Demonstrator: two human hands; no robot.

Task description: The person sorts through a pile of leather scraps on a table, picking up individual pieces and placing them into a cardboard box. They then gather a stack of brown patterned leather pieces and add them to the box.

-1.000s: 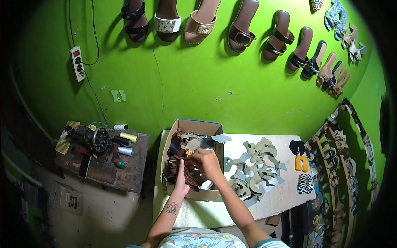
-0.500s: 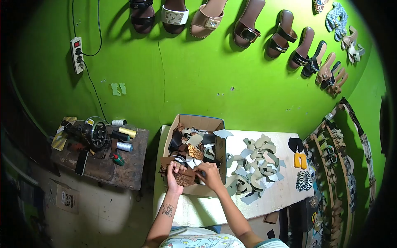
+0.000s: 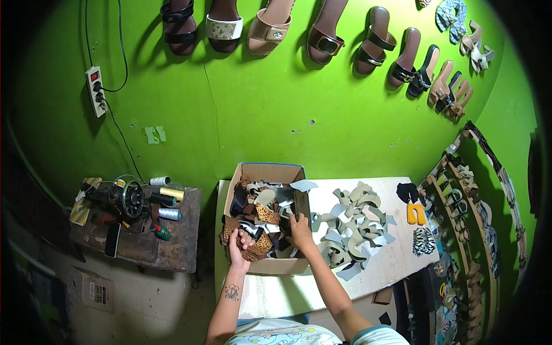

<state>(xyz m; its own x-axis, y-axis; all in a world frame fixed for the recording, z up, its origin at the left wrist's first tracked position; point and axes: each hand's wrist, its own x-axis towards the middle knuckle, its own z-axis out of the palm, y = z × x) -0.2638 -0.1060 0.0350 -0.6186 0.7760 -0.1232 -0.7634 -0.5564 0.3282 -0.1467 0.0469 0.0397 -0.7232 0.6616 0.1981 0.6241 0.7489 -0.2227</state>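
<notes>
A cardboard box (image 3: 280, 266) full of mixed scraps stands on the white table. Over its near left part, my left hand (image 3: 240, 247) is closed round leopard-print pieces (image 3: 261, 246). My right hand (image 3: 300, 230) reaches into the right side of the box among dark and white scraps; its fingertips are partly hidden, and whether it holds anything cannot be made out. Another leopard-print scrap (image 3: 267, 213) lies in the middle of the box. Right of the box, a loose pile of grey-green cut pieces (image 3: 356, 221) is spread over the table.
At left, a worn sewing table (image 3: 178, 247) holds a sewing machine (image 3: 127, 198), thread spools and a phone (image 3: 112, 239). Black, orange (image 3: 416, 213) and zebra-striped pieces lie at the table's right end. A shoe rack (image 3: 454, 213) stands beyond; sandals hang on the green wall (image 3: 259, 115).
My right hand has moved away from my left hand, to the right and up into the box. More leopard print shows at my left hand. The view has shifted slightly.
</notes>
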